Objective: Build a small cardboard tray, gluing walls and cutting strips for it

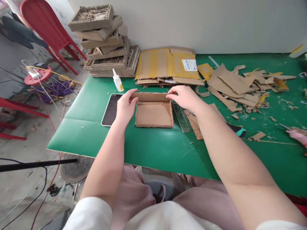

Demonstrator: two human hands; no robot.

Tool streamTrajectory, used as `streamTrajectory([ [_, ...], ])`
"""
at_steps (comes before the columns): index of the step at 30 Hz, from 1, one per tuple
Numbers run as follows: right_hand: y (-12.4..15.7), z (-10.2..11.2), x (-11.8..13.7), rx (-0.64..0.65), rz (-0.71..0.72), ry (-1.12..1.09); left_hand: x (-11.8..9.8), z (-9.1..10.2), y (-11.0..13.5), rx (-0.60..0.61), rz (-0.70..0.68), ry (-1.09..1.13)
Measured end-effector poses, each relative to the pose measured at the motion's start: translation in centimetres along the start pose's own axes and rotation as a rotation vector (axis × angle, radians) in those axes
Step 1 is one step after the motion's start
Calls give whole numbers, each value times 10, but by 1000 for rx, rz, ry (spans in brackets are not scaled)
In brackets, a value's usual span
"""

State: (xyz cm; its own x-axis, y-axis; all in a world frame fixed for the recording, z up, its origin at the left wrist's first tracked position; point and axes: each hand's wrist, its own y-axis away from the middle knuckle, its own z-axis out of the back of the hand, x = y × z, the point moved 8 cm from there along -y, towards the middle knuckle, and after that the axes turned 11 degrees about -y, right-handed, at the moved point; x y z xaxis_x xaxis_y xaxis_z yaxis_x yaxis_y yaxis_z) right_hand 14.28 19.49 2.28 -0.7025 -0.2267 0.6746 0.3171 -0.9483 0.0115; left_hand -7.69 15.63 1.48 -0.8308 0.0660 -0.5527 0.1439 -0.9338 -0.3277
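Observation:
A shallow cardboard tray (154,113) with low walls lies on the green table in front of me. Along its far side stands a corrugated cardboard strip (151,96). My left hand (126,105) pinches the strip's left end between thumb and fingers. At the opposite end, the fingers of my right hand (183,96) are closed on the strip near the tray's far right corner. Whether the strip is fixed to the tray, I cannot tell. Partly behind my left hand lies a dark-screened tablet (111,110). A clear ruler (182,118) rests beside the tray's right wall.
A glue bottle (117,81) stands behind the tablet. Stacked cardboard trays (110,48) rise at the back left, beside flattened yellow-taped cardboard (168,64). Cardboard scraps (240,83) cover the right. Near the right edge are pink-handled scissors (297,135); a red chair (45,25) stands left.

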Motion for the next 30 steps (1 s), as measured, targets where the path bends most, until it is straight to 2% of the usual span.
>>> streamTrajectory([
  [14, -2, -3, -8, 2, -20, 25, 1, -10, 1, 58, -38, -184],
  [30, -5, -6, -11, 30, 9, 41, 3, -5, 3, 32, 50, -130],
])
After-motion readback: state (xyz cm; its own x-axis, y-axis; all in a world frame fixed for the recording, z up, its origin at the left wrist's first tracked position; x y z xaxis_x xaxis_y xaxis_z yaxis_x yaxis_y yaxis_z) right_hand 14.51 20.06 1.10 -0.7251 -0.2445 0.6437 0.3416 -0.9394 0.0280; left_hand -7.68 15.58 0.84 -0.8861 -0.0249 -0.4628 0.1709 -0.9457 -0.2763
